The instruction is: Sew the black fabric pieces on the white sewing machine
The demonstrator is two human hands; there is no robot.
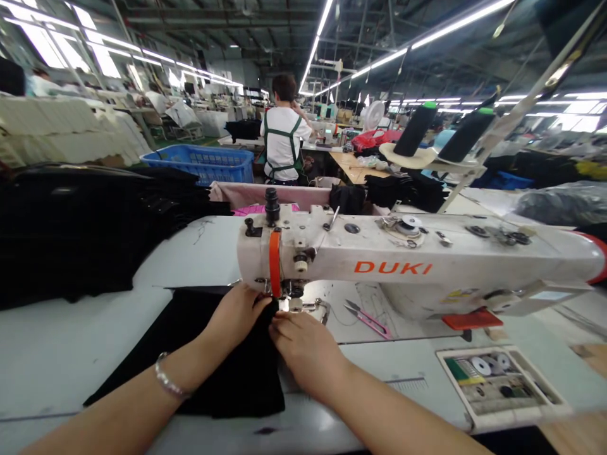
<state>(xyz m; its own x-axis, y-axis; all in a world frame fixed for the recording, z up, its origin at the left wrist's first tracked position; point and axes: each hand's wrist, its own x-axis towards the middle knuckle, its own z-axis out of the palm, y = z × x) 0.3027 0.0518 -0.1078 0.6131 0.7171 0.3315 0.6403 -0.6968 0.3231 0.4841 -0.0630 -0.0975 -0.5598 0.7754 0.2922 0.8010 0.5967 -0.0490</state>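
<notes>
A piece of black fabric (227, 373) lies flat on the pale sewing table, its right edge running up to the needle area of a white sewing machine (332, 259). My left hand (239, 313), below a wrist with a beaded bracelet, has its fingers closed on the fabric just left of the presser foot. Beside it, my right hand (303, 347) pinches the fabric's right edge, close in front of the foot. Both sets of fingertips are near the needle, which is hidden behind the hands and machine head.
Pink-handled thread snips (368, 319) lie under the machine arm. A tray of bobbins (502, 385) is set in the table at right. Black fabric is piled (71, 227) at left. Behind stand a blue basket (203, 164), black thread cones (416, 129) and a seated person (284, 133).
</notes>
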